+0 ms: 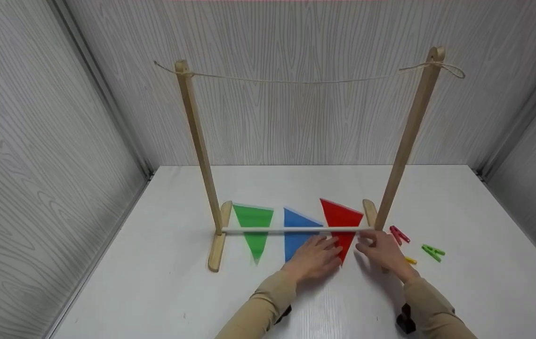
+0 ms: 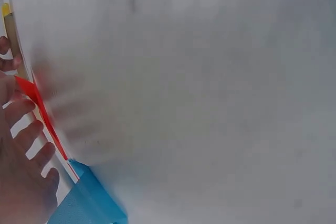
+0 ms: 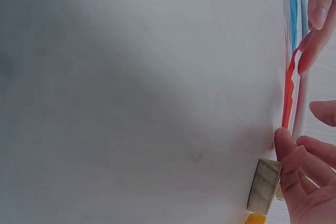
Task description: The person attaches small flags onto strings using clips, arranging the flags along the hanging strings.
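My left hand [image 1: 312, 256] reaches over the blue pennant [image 1: 295, 241], its fingertips at the red pennant [image 1: 338, 216]. In the left wrist view the left fingers [image 2: 31, 140] are spread and loosely bent beside the red pennant. My right hand [image 1: 383, 249] is at the right foot of the wooden stand [image 1: 409, 141], near the end of its white rod [image 1: 272, 230]. Its thumb and index finger are apart, with nothing visible between them. To the left lies a green pennant [image 1: 253, 217], under the rod like the other two.
Red [image 1: 398, 234], green [image 1: 433, 252] and yellow [image 1: 410, 260] clothespins lie on the table right of the stand; the right hand partly hides the yellow one. A string [image 1: 303, 83] sags between the post tops, with a loop [image 1: 453, 70] at the right.
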Available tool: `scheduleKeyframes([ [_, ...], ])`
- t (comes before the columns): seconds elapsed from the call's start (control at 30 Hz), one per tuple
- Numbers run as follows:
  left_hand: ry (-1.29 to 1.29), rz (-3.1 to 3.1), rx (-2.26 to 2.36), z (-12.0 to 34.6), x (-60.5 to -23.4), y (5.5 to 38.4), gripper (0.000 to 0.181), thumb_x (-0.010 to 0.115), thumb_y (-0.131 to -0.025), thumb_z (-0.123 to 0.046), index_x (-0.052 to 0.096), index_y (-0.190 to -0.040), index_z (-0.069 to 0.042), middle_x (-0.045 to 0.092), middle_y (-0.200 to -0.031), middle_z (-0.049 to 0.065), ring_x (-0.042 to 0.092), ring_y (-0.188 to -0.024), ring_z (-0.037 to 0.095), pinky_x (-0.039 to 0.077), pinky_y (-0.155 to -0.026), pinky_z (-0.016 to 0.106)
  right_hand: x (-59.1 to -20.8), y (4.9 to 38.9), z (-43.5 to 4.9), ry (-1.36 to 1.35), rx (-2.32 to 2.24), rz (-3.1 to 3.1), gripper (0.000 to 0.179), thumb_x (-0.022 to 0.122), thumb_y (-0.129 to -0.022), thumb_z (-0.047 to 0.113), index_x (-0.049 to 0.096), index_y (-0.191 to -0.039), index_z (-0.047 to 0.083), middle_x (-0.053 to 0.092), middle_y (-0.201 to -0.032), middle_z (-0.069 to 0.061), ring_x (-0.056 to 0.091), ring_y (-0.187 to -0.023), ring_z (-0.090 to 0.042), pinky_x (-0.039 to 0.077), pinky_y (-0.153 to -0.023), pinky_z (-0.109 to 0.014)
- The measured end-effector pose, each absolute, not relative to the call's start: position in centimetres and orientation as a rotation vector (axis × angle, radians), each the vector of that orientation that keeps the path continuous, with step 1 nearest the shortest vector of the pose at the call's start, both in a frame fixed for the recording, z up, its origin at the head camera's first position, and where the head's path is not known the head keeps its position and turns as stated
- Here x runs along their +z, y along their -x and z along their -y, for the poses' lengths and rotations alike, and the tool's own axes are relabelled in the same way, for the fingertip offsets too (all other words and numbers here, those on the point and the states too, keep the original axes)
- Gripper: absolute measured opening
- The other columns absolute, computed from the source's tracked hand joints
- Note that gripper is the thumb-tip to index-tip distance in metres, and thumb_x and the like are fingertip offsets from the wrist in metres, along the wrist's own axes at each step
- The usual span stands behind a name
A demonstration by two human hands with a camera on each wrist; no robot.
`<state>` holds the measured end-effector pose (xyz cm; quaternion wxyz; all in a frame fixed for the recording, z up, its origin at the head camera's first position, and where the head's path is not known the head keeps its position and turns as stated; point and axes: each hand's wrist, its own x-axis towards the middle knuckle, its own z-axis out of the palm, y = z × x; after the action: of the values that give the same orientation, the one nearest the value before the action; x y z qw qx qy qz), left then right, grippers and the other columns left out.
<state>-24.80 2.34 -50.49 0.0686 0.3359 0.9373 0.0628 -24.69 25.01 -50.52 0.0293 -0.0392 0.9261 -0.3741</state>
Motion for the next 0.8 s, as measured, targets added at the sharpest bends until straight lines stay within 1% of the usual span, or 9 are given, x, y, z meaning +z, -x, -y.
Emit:
scheduleKeyframes([
  [0.1, -1.010, -2.786, 0.190, -2.3, -50.5, 24.8, 0.051, 0.039, -0.107, -0.045, 0.039, -0.155, -0.029, 0.029, -0.166, -0.010, 0.022, -0.156, 0.019, 0.017, -0.130, 0.038, -50.6, 24.7, -25.0, 0.114, -1.143, -2.848, 0.051, 0.068, -0.096, 0.025, 0.056, -0.140, 0.003, 0.058, -0.141, -0.022, 0.063, -0.117, -0.039, 0.057, -0.096, -0.050],
  [0.23, -1.015, -2.739, 0.203, -2.0, -50.5, 24.9, 0.050, 0.039, -0.107, -0.045, 0.039, -0.155, -0.031, 0.031, -0.165, -0.012, 0.022, -0.157, 0.018, 0.015, -0.130, 0.039, -50.6, 24.7, -25.0, 0.104, -1.129, -2.839, 0.052, 0.068, -0.095, 0.024, 0.055, -0.142, 0.004, 0.057, -0.142, -0.023, 0.062, -0.117, -0.040, 0.057, -0.095, -0.051],
  [0.4, -1.050, -2.714, 0.265, -1.6, -50.4, 25.2, 0.045, 0.044, -0.106, -0.042, 0.048, -0.150, -0.033, 0.040, -0.161, -0.014, 0.029, -0.154, 0.015, 0.021, -0.128, 0.040, -50.6, 24.8, -25.1, 0.112, -1.113, -2.841, 0.053, 0.068, -0.095, 0.022, 0.054, -0.142, 0.002, 0.059, -0.139, -0.024, 0.064, -0.111, -0.038, 0.059, -0.091, -0.049],
  [0.5, -1.070, -2.701, 0.322, -1.4, -50.3, 25.4, 0.041, 0.047, -0.105, -0.038, 0.055, -0.145, -0.031, 0.045, -0.157, -0.013, 0.034, -0.152, 0.015, 0.026, -0.127, 0.040, -50.6, 24.9, -25.1, 0.114, -1.093, -2.844, 0.053, 0.068, -0.095, 0.022, 0.054, -0.142, 0.001, 0.061, -0.135, -0.025, 0.064, -0.105, -0.033, 0.060, -0.087, -0.046],
  [0.57, -1.074, -2.691, 0.389, -1.2, -50.3, 25.6, 0.038, 0.050, -0.105, -0.036, 0.060, -0.141, -0.029, 0.051, -0.153, -0.012, 0.039, -0.149, 0.014, 0.031, -0.124, 0.039, -50.6, 24.9, -25.1, 0.112, -1.090, -2.841, 0.053, 0.068, -0.095, 0.022, 0.054, -0.142, 0.001, 0.063, -0.131, -0.024, 0.063, -0.099, -0.029, 0.060, -0.082, -0.043],
  [0.63, -1.083, -2.686, 0.466, -1.0, -50.2, 25.7, 0.033, 0.053, -0.104, -0.033, 0.066, -0.134, -0.026, 0.059, -0.145, -0.010, 0.050, -0.140, 0.013, 0.039, -0.119, 0.035, -50.6, 24.9, -25.1, 0.116, -1.093, -2.833, 0.053, 0.068, -0.095, 0.021, 0.054, -0.142, 0.001, 0.064, -0.126, -0.024, 0.062, -0.093, -0.026, 0.060, -0.076, -0.038],
  [0.7, -1.078, -2.670, 0.572, -0.9, -50.3, 25.9, 0.029, 0.057, -0.103, -0.030, 0.071, -0.127, -0.023, 0.069, -0.132, -0.009, 0.060, -0.124, 0.011, 0.048, -0.109, 0.028, -50.7, 24.9, -25.2, 0.127, -1.106, -2.830, 0.053, 0.068, -0.095, 0.020, 0.054, -0.142, 0.002, 0.066, -0.122, -0.022, 0.060, -0.088, -0.023, 0.058, -0.071, -0.034],
  [0.73, -1.068, -2.664, 0.626, -0.8, -50.3, 26.0, 0.027, 0.059, -0.102, -0.029, 0.073, -0.124, -0.022, 0.071, -0.126, -0.008, 0.062, -0.118, 0.010, 0.050, -0.104, 0.026, -50.7, 25.0, -25.2, 0.142, -1.108, -2.835, 0.052, 0.068, -0.095, 0.019, 0.055, -0.141, 0.001, 0.067, -0.119, -0.021, 0.059, -0.085, -0.023, 0.056, -0.068, -0.032],
  [0.8, -1.048, -2.655, 0.703, -0.6, -50.4, 26.0, 0.023, 0.062, -0.101, -0.026, 0.075, -0.120, -0.019, 0.074, -0.116, -0.007, 0.061, -0.107, 0.008, 0.051, -0.098, 0.022, -50.8, 25.0, -25.2, 0.184, -1.105, -2.855, 0.050, 0.068, -0.095, 0.017, 0.056, -0.140, 0.000, 0.067, -0.116, -0.019, 0.058, -0.084, -0.021, 0.052, -0.067, -0.030],
])
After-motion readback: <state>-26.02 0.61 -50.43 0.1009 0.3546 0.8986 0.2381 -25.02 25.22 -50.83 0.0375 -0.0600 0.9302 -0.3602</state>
